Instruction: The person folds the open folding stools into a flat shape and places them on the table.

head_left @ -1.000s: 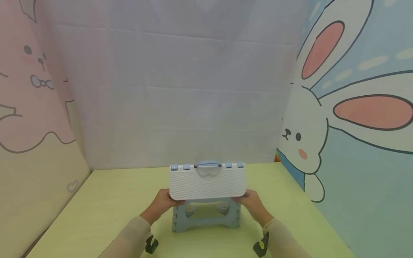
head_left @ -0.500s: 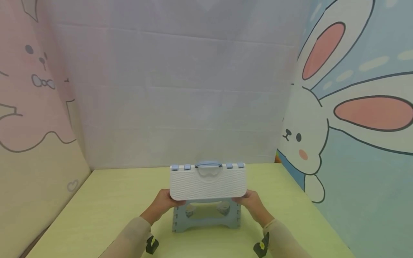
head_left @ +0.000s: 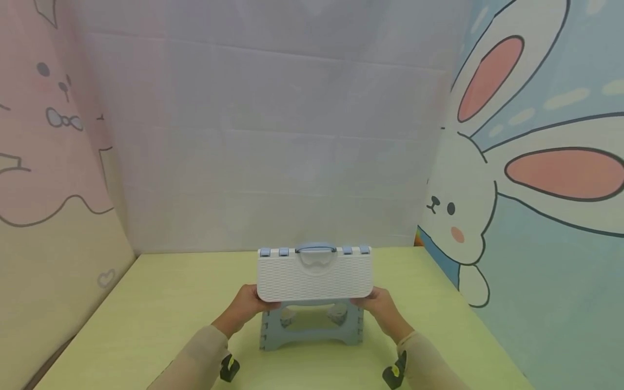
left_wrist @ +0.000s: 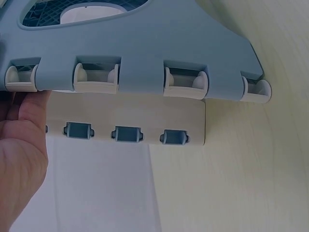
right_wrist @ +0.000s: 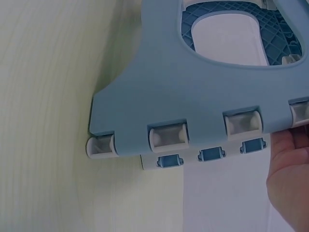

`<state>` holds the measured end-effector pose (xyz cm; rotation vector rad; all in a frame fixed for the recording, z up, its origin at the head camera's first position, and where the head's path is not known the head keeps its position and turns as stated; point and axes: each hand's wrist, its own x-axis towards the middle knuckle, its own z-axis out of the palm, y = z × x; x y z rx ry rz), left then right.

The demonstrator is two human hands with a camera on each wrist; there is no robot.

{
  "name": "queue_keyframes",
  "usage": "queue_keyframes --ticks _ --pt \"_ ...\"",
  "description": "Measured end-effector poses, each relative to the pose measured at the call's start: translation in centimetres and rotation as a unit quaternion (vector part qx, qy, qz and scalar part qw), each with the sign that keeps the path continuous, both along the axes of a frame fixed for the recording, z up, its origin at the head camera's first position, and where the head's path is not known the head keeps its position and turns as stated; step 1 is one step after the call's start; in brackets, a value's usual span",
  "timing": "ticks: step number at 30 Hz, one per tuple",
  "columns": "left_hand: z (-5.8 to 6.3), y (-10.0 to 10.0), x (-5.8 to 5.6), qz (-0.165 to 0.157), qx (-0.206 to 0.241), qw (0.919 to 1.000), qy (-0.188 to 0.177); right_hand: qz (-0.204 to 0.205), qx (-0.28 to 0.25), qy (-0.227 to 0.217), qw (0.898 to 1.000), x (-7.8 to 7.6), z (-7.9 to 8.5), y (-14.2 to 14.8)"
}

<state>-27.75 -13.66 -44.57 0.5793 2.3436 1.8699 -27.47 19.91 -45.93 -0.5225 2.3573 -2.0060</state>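
A folding step stool (head_left: pixel 314 276), unfolded, stands upright in the middle of the head view. Its white top has a woven-look surface and a light-blue carry handle (head_left: pixel 315 247) along the far edge. Below the top show the blue-grey legs (head_left: pixel 312 338), joined by hinges along their sides. My left hand (head_left: pixel 245 307) grips the left end of the top, thumb along the near edge. At the right end, my right hand (head_left: pixel 383 310) holds it the same way. Both wrist views show a blue leg panel (left_wrist: pixel 145 43) close up, with the fingers (right_wrist: pixel 287 150) partly hidden behind it.
The stool is over a pale yellow table (head_left: pixel 185 287). A white cloth backdrop (head_left: pixel 273 162) hangs at the back. Cartoon-printed curtains, pink and cream on the left (head_left: pixel 53 162) and blue with a rabbit on the right (head_left: pixel 551 260), close in the sides.
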Motion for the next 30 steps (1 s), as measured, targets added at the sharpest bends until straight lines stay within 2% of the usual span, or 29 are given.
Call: queue_keyframes --ticks 8,20,30 --pt "0.24 0.08 0.14 -0.005 -0.001 1.0 0.001 -0.014 -0.002 -0.012 1.0 0.11 0.07 -0.09" --pt "0.3 -0.22 -0.17 -0.009 -0.002 1.0 0.001 -0.008 0.002 -0.002 1.0 0.21 0.51 -0.12" --pt "0.1 -0.13 0.04 -0.001 -0.001 1.0 -0.007 -0.013 0.002 -0.016 1.0 0.07 0.28 -0.07"
